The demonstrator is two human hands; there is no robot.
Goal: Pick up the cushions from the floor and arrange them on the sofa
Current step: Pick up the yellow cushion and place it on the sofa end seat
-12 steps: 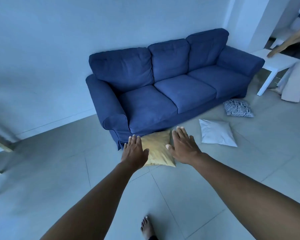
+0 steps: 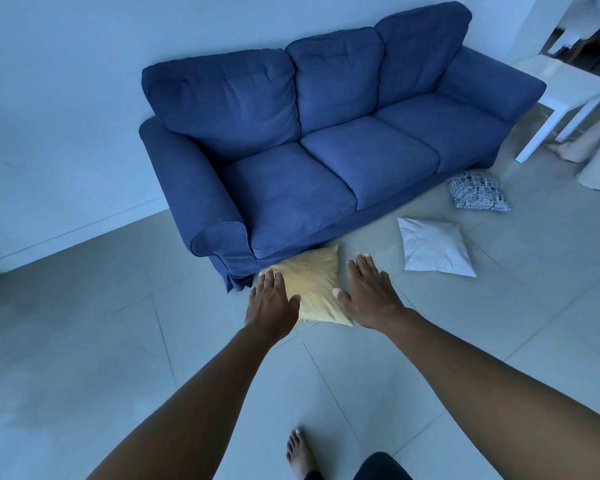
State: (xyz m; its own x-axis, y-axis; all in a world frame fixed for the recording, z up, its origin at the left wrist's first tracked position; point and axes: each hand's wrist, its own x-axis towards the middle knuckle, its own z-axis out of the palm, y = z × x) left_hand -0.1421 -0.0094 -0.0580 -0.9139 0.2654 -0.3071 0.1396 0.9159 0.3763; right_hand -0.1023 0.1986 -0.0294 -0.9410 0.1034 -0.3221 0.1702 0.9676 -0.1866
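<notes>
Both arms reach forward over the floor [image 2: 84,341]. The left hand [image 2: 271,303] and right hand [image 2: 369,294] are spread flat, fingers apart, on either side of the yellow cushion [image 2: 314,285], which lies on the tiles against the sofa's [image 2: 326,133] front corner. Whether the hands touch it is hard to tell; neither grips anything. A white cushion [image 2: 433,249] lies to the right, a patterned cushion [image 2: 478,192] beyond it near the sofa's far end. A white table [image 2: 565,84] stands beside that end. A bare foot [image 2: 300,453] shows below.

Pale tiled floor [image 2: 84,358], blue sofa [image 2: 326,150], yellow cushion [image 2: 314,285], white cushion [image 2: 433,249], patterned cushion [image 2: 477,192], white side table [image 2: 565,95]
</notes>
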